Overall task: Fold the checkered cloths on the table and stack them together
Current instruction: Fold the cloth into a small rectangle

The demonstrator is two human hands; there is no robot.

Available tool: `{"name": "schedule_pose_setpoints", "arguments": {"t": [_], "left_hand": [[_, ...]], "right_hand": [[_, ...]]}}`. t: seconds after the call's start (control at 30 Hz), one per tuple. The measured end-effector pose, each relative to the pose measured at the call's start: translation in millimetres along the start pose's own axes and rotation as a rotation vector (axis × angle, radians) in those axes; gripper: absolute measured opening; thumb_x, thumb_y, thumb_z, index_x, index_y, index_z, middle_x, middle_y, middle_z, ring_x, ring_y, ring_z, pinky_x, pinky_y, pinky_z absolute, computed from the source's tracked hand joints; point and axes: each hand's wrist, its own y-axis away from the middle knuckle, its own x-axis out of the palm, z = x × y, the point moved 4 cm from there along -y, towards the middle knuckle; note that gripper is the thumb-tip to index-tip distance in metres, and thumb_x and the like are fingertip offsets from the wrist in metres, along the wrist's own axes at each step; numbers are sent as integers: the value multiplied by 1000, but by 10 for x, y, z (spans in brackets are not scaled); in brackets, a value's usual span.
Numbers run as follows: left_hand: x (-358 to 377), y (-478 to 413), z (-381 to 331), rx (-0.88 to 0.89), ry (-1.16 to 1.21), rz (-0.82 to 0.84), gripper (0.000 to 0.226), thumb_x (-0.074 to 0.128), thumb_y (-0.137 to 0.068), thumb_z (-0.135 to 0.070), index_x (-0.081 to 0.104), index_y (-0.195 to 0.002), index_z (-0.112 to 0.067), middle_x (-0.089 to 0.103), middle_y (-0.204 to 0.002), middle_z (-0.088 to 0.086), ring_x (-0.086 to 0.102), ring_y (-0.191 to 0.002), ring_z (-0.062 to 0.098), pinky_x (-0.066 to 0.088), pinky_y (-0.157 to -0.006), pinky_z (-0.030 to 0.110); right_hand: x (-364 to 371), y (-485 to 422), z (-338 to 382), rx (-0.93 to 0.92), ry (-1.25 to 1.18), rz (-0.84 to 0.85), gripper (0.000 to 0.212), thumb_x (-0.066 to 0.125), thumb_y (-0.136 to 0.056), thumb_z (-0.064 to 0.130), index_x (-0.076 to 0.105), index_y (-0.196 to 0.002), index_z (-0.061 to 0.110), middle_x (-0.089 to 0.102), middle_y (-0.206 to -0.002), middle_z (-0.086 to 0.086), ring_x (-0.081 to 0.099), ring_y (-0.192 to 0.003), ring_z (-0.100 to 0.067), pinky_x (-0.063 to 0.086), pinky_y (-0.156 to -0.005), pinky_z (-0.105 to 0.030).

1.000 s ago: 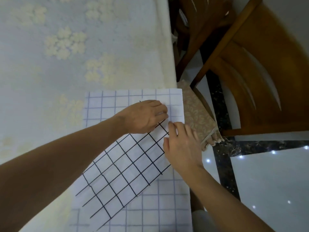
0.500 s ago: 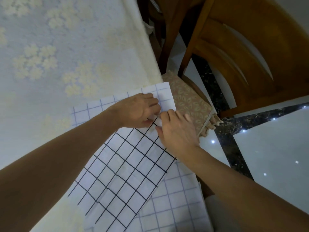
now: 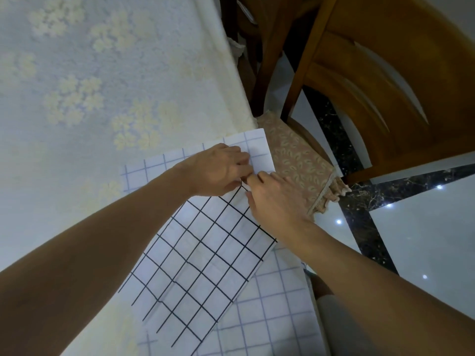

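Where the hands meet: at the far corner of the black-checked cloth [image 3: 200,258], toward 1 o'clock on that cloth, near mid-frame.
Left hand [image 3: 218,170]: reaches in from 8 o'clock; its fingers [image 3: 241,163] curl down over that corner and pinch it.
Right hand [image 3: 275,201]: comes in from 4 o'clock; its fingers [image 3: 257,179] are curled, touch the left hand's and grip the same corner.
Black-checked cloth: lies flat on a diagonal from 7 to 1 o'clock, on top of the blue-checked cloth [image 3: 272,317].
Blue-checked cloth: spread on the surface [image 3: 102,73], showing at 12 o'clock beyond the hands and at 5 o'clock below them.
Surface: covered by a pale flowered tablecloth, filling 9 to 12 o'clock.
Chair [image 3: 385,86]: wooden, at 2 o'clock; its patterned cushion [image 3: 300,160] sits just beside the blue-checked cloth's far corner.
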Motion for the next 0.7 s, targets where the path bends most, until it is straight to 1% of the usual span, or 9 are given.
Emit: {"name": "schedule_pose_setpoints", "arguments": {"t": [0.1, 0.17, 0.2, 0.27, 0.37, 0.43, 0.53, 0.63, 0.7], "left_hand": [[-52, -3, 17, -48, 10, -20, 9, 69, -87, -12, 70, -96, -10, 64, -87, 7, 58, -75, 27, 48, -65, 39], [-106, -19, 15, -87, 15, -54, 9, 68, -89, -10, 73, -96, -9, 66, -86, 8, 60, -72, 28, 50, -63, 39], [-133, -18, 17, -105, 16, -66, 10, 66, -90, -9, 74, -96, -10, 68, -86, 7, 61, -72, 28, 51, -64, 39], [-173, 22, 13, -138, 9, -78, 12, 62, -93, -10, 74, -97, -12, 70, -85, 6, 62, -73, 28, 52, -67, 42], [-273, 177, -45, -195, -5, -142, 18, 56, -95, -12, 73, -100, -13, 70, -85, 5, 63, -74, 30, 54, -66, 43], [-371, 327, -137, -202, -23, -190, 17, 60, -95, -11, 73, -105, -12, 71, -87, 4, 62, -74, 29, 55, -66, 41], [-490, 590, -318, -173, -54, -249, 18, 70, -89, -4, 73, -106, -8, 70, -84, 5, 61, -70, 29, 54, -64, 38], [-508, 904, -500, -147, -84, -286, 23, 67, -87, 4, 71, -108, -4, 70, -87, 9, 60, -71, 31, 54, -64, 41], [-494, 1134, -626, -137, -100, -312, 28, 62, -86, 9, 69, -111, -2, 71, -94, 13, 64, -76, 34, 56, -68, 45]], "right_hand": [[-98, -80, -65, -8, -4, -27, 16, 79, -80, 14, 65, -88, 10, 60, -60, -5, 57, -51, -24, 32, -47, -26], [-192, -152, -123, -1, -12, -25, 17, 78, -81, 14, 66, -92, 9, 60, -57, -5, 56, -45, -24, 22, -45, -22], [-240, -180, -142, -6, -38, -12, 15, 75, -84, 15, 66, -95, 9, 62, -59, -6, 58, -47, -25, 21, -45, -22], [-319, -215, -151, -18, -107, 37, 12, 61, -95, 19, 65, -104, 11, 67, -73, -8, 63, -61, -27, 26, -47, -26], [-411, -191, -75, -45, -117, 58, 22, 48, -101, 22, 68, -105, 15, 69, -89, -8, 62, -75, -26, 30, -53, -28], [-478, -122, 39, -38, -126, 57, 27, 44, -102, 22, 70, -104, 16, 69, -90, -6, 60, -74, -23, 31, -55, -29], [-564, 63, 289, -14, -104, 84, 30, 41, -102, 22, 68, -112, 18, 68, -93, -2, 56, -72, -21, 34, -57, -30], [-660, 327, 580, -1, -47, 142, 32, 39, -102, 19, 61, -124, 20, 66, -108, -1, 63, -90, -23, 34, -62, -31], [-695, 537, 801, 1, 1, 186, 32, 39, -101, 13, 58, -126, 18, 65, -113, -1, 62, -95, -23, 32, -63, -30]]}}
